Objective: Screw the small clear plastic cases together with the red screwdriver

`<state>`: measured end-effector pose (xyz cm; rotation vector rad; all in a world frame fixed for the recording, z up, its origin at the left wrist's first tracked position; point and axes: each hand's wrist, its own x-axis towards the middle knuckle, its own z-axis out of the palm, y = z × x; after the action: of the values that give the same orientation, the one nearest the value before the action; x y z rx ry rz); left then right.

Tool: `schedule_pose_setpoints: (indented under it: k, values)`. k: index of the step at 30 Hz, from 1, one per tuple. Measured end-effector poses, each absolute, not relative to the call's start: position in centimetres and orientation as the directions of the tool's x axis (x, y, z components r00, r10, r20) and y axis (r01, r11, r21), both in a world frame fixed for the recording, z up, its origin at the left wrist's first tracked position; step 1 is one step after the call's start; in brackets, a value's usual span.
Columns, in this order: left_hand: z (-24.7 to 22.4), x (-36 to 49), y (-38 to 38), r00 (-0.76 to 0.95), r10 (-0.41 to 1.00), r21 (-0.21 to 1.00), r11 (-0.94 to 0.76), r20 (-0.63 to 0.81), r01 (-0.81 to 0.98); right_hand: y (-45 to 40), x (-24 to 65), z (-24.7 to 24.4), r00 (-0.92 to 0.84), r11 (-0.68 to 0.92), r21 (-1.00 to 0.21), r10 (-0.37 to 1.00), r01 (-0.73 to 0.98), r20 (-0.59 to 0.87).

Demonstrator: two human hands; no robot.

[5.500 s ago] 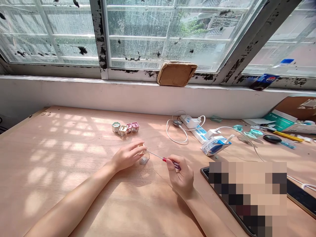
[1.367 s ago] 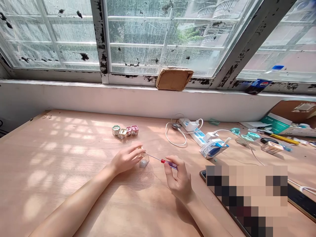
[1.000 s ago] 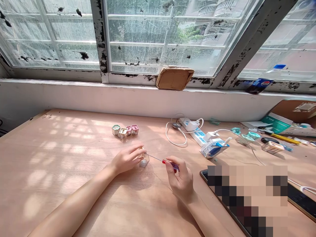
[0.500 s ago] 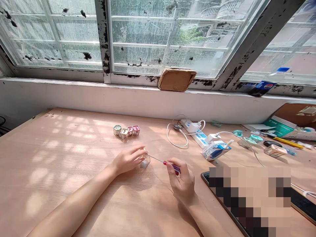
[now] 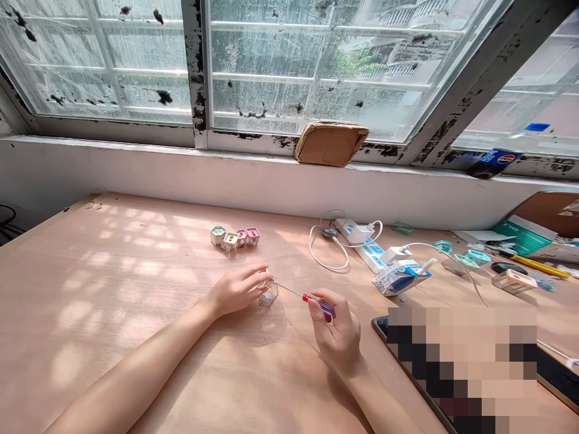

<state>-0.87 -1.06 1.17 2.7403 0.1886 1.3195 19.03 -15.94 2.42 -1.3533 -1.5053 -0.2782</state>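
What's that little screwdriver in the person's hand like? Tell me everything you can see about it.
The small screwdriver has a thin, shiny metal shaft and a short handle, red at the collar and dark blue behind, probably plastic. The right hand pinches the handle between thumb and fingers, holding it at a shallow slant. The shaft points toward the left hand, its tip ending near that hand, above a small clear hexagonal case. Whether the tip touches anything is too small to tell.

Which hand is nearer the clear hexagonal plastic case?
Left: the left hand reaches the clear hexagonal plastic case from its left; the right hand sits farther off to its right.
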Motion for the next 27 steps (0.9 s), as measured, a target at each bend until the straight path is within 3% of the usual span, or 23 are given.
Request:
schedule_pose_setpoints:
  k: [27]
  values:
    - [0.75, -0.87, -0.93, 0.608, 0.158, 0.156, -0.986, 0.778, 0.056, -16.03, 18.89, 2.24, 0.201, 0.324, -0.460, 0.594, 0.826, 0.779]
